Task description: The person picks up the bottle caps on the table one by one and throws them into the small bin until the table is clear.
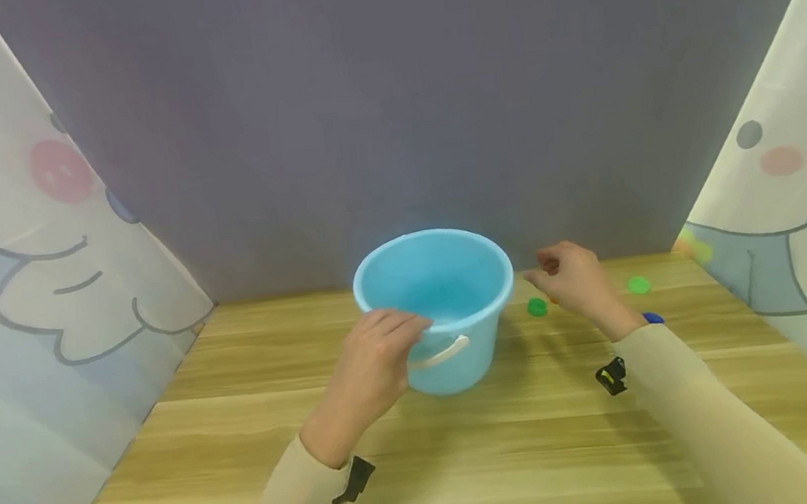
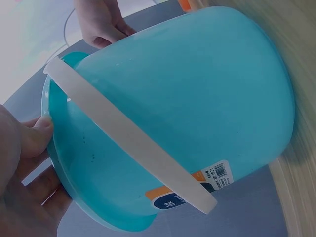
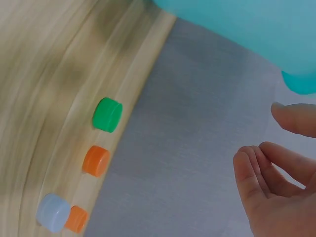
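A light blue plastic bucket (image 1: 456, 373) with a white handle (image 2: 133, 140) stands upright on the table. My left hand (image 1: 372, 365) holds its near left rim, the thumb pressed on the edge in the left wrist view. To the right of the bucket, my right hand (image 1: 575, 280) hovers above the table. Its thumb and fingers are apart with nothing between them in the right wrist view. Below it lie small round caps: a green cap (image 3: 107, 115), an orange cap (image 3: 96, 161), a pale translucent cap (image 3: 53, 212) and another orange cap (image 3: 76, 219).
Farther right on the wooden table (image 1: 245, 439) lie a light green cap (image 1: 638, 285) and a blue cap (image 1: 653, 318), the latter partly behind the right wrist. A dark grey panel (image 1: 393, 102) closes off the back; printed cartoon sheets flank both sides.
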A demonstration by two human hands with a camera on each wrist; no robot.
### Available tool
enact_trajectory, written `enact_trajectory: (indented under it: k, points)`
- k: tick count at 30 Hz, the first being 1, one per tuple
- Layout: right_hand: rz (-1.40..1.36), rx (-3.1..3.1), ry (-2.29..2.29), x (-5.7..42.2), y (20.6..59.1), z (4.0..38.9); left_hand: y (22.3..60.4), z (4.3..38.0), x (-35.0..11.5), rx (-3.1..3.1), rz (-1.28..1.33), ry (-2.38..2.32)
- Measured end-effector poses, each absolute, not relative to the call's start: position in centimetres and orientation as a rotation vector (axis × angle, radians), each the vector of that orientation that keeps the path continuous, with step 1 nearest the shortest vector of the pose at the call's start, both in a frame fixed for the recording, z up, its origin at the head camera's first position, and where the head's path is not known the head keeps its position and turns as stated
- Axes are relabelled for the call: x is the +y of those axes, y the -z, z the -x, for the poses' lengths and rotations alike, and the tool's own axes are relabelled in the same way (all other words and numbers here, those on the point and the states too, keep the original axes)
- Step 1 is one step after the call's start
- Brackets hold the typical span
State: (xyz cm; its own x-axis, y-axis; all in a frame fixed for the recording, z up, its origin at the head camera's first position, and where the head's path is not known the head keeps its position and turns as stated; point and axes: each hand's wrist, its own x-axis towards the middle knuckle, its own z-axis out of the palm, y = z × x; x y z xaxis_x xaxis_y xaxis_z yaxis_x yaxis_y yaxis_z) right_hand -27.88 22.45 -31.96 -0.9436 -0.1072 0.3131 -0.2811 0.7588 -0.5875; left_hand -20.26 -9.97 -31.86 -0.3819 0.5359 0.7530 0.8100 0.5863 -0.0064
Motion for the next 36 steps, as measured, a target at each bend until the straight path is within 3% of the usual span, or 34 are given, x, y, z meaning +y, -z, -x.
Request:
enact_trajectory:
  k: [36]
  points:
    - [-0.342,-2.965,-0.726,23.2,34.6,31.2,32.0,20.3,-9.9,-2.077,1.056,0.476]
